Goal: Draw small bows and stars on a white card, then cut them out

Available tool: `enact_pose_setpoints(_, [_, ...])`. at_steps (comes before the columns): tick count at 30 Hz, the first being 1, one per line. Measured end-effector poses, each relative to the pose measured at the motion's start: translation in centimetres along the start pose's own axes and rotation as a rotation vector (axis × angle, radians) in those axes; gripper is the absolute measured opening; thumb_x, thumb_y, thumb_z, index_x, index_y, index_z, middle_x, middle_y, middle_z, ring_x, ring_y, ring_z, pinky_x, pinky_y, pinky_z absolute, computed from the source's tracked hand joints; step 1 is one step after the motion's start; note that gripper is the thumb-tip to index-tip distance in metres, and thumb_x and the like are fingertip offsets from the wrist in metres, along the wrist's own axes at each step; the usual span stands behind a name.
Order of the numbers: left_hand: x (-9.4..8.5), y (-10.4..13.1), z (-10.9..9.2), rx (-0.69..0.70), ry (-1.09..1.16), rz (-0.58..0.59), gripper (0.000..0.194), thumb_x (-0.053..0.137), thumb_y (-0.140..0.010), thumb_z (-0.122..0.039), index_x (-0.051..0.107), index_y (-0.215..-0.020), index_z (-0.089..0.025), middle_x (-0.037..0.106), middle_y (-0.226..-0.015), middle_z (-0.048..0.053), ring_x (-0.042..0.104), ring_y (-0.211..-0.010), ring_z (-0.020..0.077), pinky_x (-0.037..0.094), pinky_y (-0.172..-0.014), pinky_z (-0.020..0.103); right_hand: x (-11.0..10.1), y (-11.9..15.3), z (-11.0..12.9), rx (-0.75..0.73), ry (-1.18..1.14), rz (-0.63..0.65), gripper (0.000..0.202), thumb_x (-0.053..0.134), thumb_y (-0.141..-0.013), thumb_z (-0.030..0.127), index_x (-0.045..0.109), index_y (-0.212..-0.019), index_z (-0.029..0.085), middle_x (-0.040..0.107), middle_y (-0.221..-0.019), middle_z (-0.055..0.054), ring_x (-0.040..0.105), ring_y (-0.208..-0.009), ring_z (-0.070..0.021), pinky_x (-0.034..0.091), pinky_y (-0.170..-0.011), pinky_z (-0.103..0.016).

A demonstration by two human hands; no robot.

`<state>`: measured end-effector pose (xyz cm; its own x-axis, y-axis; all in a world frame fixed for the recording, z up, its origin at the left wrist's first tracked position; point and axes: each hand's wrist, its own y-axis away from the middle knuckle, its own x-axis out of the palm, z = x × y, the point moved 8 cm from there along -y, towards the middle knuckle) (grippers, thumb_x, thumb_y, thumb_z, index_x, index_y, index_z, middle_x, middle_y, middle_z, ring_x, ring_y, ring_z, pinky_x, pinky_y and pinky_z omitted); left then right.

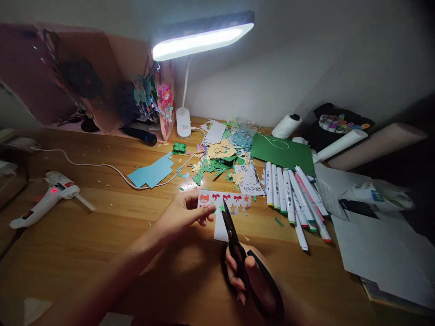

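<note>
Pinched in my left hand (pixel 188 208) is the left end of a white paper sheet (pixel 219 228), held just above the wooden desk. Printed or drawn on it are an orange cat face, red bows and small stars in green and orange. My right hand (pixel 243 276) grips black-handled scissors (pixel 233 233), thumb and fingers through the loops. Their dark blades point away from me and lie against the sheet near the green star. Whether the blades are slightly parted there, I cannot tell.
Beyond the sheet lies a heap of paper scraps (pixel 220 158). Markers (pixel 288 194) and a green sheet (pixel 285 151) lie right of it, light-blue paper (pixel 152 171) to the left. A glue gun (pixel 50 199) with a lit red light stands far left. A lamp (pixel 204 40) hangs overhead, its white cable (pixel 112 170) crossing the desk.
</note>
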<state>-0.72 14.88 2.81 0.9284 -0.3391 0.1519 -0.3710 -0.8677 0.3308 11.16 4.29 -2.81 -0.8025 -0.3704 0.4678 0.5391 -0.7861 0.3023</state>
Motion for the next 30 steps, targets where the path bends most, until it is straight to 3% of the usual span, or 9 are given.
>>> enact_pose_setpoints(7, [0.3,0.1,0.1,-0.002,0.025,0.019,0.031,0.072,-0.069,-0.041,0.060,-0.072,-0.012,0.061,-0.061,-0.001,0.053,-0.051,0.0082,0.045,-0.054,0.022,-0.1,-0.2,0.2,0.004,0.038,-0.006,0.060,0.038,-0.072,0.078,0.043,-0.080,0.019,0.038,-0.056,0.007,0.031,-0.043,-0.0057,0.031,-0.042,-0.018])
enact_pose_setpoints(15, [2.5,0.5,1.7,-0.111,0.119,0.162,0.033,0.071,-0.071,-0.042,0.058,-0.077,-0.013,0.067,-0.069,0.003,0.062,-0.058,0.0114,0.049,-0.062,0.025,0.1,-0.6,0.8,-0.075,-0.033,-0.016,0.060,0.039,-0.072,0.078,0.044,-0.077,0.019,0.039,-0.055,0.006,0.032,-0.041,-0.0056,0.032,-0.040,-0.018])
enact_pose_setpoints(21, [2.5,0.6,1.3,-0.110,0.094,0.159,0.031,0.071,-0.071,-0.041,0.058,-0.074,-0.012,0.066,-0.066,0.002,0.060,-0.055,0.0096,0.047,-0.058,0.022,-0.6,-0.6,-0.4,0.000,-0.076,-0.028,0.063,0.043,-0.066,0.081,0.043,-0.077,0.019,0.039,-0.055,0.007,0.031,-0.041,-0.0049,0.033,-0.040,-0.018])
enact_pose_setpoints(30, [2.0,0.6,0.5,-0.069,0.053,0.125,0.031,0.071,-0.070,-0.041,0.058,-0.069,-0.012,0.064,-0.061,0.002,0.055,-0.050,0.0092,0.046,-0.054,0.022,-0.3,-0.6,0.3,-0.020,-0.025,-0.029,0.060,0.043,-0.069,0.079,0.043,-0.077,0.019,0.037,-0.053,0.008,0.031,-0.040,-0.0049,0.033,-0.040,-0.018])
